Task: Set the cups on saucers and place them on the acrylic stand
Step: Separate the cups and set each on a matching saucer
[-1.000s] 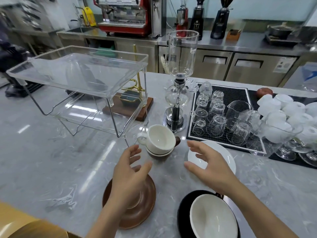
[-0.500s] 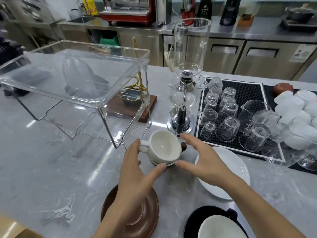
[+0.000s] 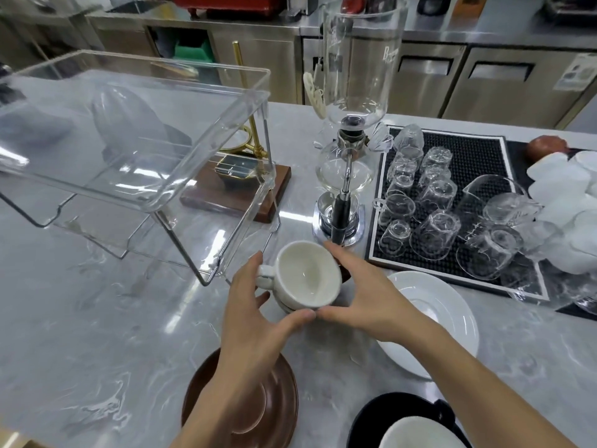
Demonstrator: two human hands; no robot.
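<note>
Both hands cup; stand seemingly near.

Two hands show. One acrylic stand, one siphon brewer, two saucers, brown and white, and two white cups are visible; the upturned glasses are too crowded to count.

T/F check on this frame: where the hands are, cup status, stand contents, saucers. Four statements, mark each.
1. Both hands, left hand and right hand, cup the white cup. True.
2. The white cup sits on the acrylic stand. False: it is on the counter, beside the stand.
3. The brown saucer carries a cup. False: no cup on it.
4. The white plate lies right of the white cup. True.
</note>
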